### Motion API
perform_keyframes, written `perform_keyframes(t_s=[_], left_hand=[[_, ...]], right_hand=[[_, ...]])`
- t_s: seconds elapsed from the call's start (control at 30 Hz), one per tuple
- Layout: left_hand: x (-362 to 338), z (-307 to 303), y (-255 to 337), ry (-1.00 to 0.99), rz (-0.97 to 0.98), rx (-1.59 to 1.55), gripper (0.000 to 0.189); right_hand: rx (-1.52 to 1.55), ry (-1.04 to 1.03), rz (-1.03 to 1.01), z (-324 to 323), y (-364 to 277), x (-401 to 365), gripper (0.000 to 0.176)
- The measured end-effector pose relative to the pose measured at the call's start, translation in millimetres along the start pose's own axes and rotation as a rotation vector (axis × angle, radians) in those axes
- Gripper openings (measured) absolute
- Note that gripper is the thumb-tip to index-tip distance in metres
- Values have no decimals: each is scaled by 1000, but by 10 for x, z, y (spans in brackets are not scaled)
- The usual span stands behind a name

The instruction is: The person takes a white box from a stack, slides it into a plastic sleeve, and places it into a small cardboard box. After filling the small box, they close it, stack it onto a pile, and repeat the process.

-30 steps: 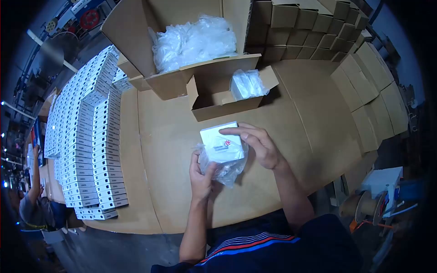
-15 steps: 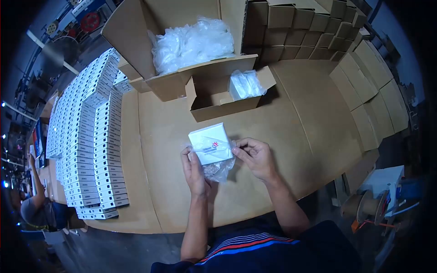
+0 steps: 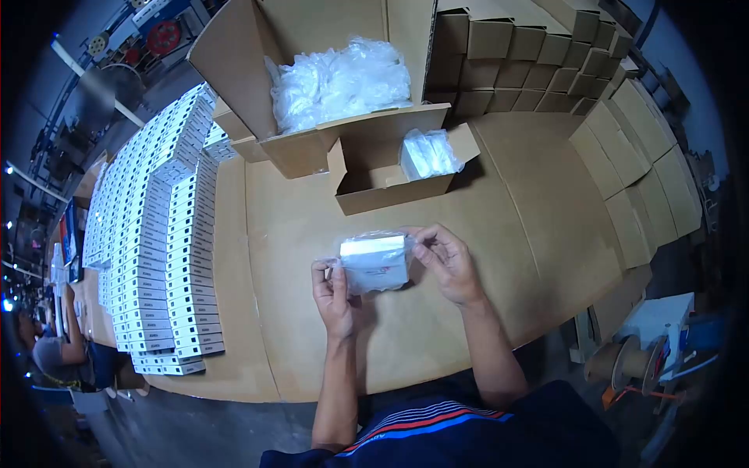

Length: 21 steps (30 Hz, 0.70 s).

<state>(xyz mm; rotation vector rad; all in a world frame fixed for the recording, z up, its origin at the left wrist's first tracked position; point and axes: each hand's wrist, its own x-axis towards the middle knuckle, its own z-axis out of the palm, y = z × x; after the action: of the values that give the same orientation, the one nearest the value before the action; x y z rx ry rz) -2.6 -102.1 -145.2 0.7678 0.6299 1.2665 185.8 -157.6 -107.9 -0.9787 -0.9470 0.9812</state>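
Head view: the box (image 3: 374, 261) is in a clear bag (image 3: 378, 235), held above the bench (image 3: 546, 210) in front of the small carton (image 3: 398, 195). Half a second ago its upper part seemed to stick out; now film reaches past its top and the box has tipped, a bright narrow side turned up. That suggests it is fully inside, though whether the mouth is closed I cannot tell. The left grip (image 3: 333, 300) clasps bag and box at one side, thumb in front; the right grip (image 3: 446, 264) pinches film at the bag's upper corner.

Clear-wrapped packs (image 3: 431, 154) stand in the small carton's right end (their count is hard to read). Behind the small carton, the big carton (image 3: 303, 160) holds a heap of clear film (image 3: 343, 84). White boxes (image 3: 148, 257) are stacked left of the small carton; brown cartons (image 3: 507, 66) are piled behind it, to the right.
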Motion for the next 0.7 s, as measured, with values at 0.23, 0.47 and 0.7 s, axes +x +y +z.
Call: perform_keyframes(t_s=[0.23,0.47,0.7], left_hand=[[-39,268,-101,153,84,-44,17],[-70,159,-28,23,-121,210,25],[-33,219,141,-33,-137,242,28]], right_hand=[[264,185,-13,365,235,-124,21],[30,202,-63,293,466,-261,18],[82,36,-34,178,184,-197,10]])
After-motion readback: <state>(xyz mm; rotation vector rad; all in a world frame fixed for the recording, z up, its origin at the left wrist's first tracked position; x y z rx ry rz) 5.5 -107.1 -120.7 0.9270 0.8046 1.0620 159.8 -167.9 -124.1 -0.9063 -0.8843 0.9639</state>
